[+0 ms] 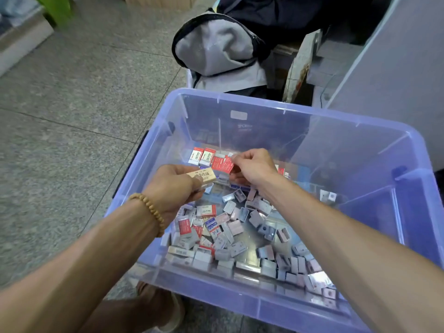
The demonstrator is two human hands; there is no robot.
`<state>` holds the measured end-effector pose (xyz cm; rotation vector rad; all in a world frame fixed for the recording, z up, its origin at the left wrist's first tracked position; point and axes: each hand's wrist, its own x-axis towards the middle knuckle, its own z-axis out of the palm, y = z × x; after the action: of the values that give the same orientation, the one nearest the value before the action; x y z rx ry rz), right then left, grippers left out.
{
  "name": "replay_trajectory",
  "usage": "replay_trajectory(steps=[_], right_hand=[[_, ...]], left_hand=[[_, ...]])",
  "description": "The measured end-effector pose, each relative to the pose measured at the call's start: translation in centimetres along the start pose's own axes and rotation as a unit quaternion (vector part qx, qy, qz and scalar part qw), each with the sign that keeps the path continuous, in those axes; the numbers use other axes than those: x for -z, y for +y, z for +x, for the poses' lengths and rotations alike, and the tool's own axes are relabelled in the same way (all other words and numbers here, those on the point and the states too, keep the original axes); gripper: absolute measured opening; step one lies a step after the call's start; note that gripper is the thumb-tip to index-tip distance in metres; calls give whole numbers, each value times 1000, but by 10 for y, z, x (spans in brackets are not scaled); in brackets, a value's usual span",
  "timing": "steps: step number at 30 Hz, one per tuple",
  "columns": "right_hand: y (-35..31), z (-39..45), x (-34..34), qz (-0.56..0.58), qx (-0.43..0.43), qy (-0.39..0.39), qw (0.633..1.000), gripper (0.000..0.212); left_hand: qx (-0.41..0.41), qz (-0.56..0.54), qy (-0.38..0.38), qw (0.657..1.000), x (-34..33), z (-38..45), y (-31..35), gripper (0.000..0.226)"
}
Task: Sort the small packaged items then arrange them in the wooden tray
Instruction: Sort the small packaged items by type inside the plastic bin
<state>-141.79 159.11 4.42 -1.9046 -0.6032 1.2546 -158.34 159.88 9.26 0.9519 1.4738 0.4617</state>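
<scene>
A clear blue plastic bin (264, 306) holds several small packaged items (230, 236) scattered over its floor. My left hand (173, 188), with a bead bracelet on the wrist, grips a beige packaged eraser (204, 176) above the bin. My right hand (254, 168) pinches a red-and-white packet (224, 164) at the far end of a short row of red-and-white packets (204, 156) lined along the bin's back. No wooden tray is in view.
A grey and black backpack (216, 49) lies on the floor behind the bin. A grey cabinet side (396, 68) rises at the right. Speckled floor tiles (72, 104) stretch to the left. A sandalled foot (173, 313) shows under the bin's near edge.
</scene>
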Motion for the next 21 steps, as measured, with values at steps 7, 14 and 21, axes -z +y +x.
replay_trajectory(steps=[7, 14, 21], right_hand=[[7, 25, -30, -81, 37, 71, 994, 15], [6, 22, -31, -74, 47, 55, 995, 26], [-7, -13, 1, -76, 82, -68, 991, 20]], left_hand=[[-1, 20, -13, 1000, 0, 0, 0, 13], [-14, 36, -5, 999, 1, 2, -2, 14], [-30, 54, -14, 998, -2, 4, 1, 17]])
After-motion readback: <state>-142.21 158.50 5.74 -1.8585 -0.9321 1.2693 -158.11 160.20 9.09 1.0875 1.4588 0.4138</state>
